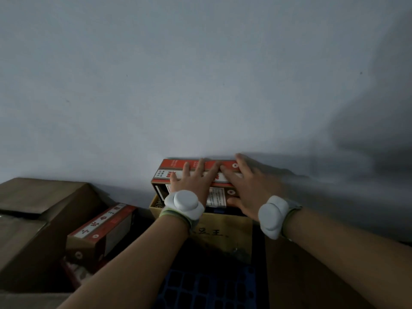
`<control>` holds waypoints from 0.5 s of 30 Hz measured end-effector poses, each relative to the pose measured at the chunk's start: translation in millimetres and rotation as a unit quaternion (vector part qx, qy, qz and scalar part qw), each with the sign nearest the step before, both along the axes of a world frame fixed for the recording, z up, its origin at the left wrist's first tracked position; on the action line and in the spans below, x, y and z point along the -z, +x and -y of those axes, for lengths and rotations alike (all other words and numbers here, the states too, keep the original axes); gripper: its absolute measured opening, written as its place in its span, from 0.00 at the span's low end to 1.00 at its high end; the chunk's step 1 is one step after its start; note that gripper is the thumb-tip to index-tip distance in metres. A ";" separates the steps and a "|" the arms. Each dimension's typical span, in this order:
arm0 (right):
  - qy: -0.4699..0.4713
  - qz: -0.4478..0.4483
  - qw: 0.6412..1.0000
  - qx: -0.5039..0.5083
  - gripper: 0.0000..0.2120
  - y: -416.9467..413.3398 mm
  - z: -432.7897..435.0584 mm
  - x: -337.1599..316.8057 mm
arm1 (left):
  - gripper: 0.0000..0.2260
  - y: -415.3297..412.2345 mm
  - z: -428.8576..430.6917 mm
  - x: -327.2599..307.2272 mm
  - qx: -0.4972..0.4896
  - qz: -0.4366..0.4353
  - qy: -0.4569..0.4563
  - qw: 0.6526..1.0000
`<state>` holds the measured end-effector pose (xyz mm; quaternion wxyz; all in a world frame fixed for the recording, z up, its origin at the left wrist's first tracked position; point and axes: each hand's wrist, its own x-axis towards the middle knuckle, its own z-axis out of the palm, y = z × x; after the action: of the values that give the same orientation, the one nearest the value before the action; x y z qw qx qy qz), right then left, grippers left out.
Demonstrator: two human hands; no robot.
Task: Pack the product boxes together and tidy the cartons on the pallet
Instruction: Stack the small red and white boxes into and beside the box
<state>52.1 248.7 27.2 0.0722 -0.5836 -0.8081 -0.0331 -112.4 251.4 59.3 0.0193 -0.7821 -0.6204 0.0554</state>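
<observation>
A red and white product box [169, 169] lies flat on top of a brown carton [225, 233] against the wall. My left hand [192, 177] rests palm down on its top, fingers spread. My right hand [247, 186] presses flat on the box's right end, with the thumb at its front face. A second red and white product box [104, 228] lies tilted to the left, between cartons. Both wrists carry white round devices.
A large brown carton [42, 217] stands at the left with its flap up. A blue plastic pallet [200, 284] shows below my arms. A grey wall [200, 85] fills the view behind the boxes. Another brown carton surface [276, 264] lies under my right forearm.
</observation>
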 end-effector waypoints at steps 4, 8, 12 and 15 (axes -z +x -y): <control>-0.005 0.012 0.999 -0.032 0.44 10.6 2.1 1.4 | 0.39 12.3 17.6 13.8 -0.064 0.026 0.039 0.997; 0.004 0.063 0.997 -0.039 0.46 69.4 12.5 -4.3 | 0.36 34.1 19.2 1.9 -0.034 0.080 0.036 0.996; -0.008 0.137 0.991 0.002 0.41 154.1 38.7 -5.2 | 0.30 76.9 32.1 -10.6 0.049 0.130 0.070 0.988; -0.048 0.146 0.985 0.078 0.36 207.7 61.8 -0.8 | 0.30 126.2 42.6 -12.8 0.105 0.146 0.070 0.981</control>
<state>259.7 186.9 28.1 -0.0773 -0.6368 -0.7624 -0.0847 13.8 208.8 72.0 -0.0114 -0.8390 -0.5337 -0.1055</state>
